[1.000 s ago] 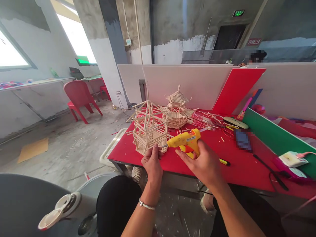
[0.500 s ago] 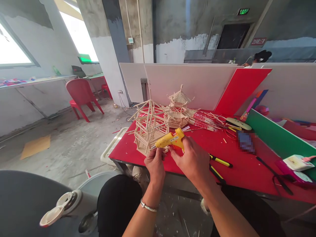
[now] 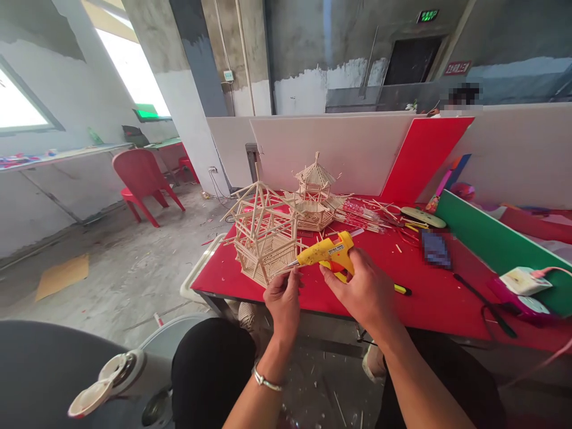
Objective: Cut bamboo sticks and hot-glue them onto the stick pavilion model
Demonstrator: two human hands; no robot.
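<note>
From the head view I count two hands, one glue gun (image 3: 328, 251), and two stick models on one red table (image 3: 424, 310). The right hand (image 3: 364, 292) grips the glue gun by its handle, above the table's near edge, with the nozzle pointing left to the fingertips of the left hand (image 3: 283, 292). That hand's fingers are drawn together in a pinch beside the near model (image 3: 263, 238); whether a stick is between them I can't make out. The far model (image 3: 316, 190) stands behind, with loose sticks (image 3: 369, 217) to its right, too tangled to count. One cutter (image 3: 403, 289) pokes out past the right hand, its other end hidden. A flat item (image 3: 435, 249) is blurred over, as is the head of a person (image 3: 462, 98) behind the boards, mostly covered. Both forearms run off the bottom edge. Half a second ago the nozzle reached farther left, over the left hand, and two cutters showed; now the gun has drawn back to the right, while both models stand where they did.
</note>
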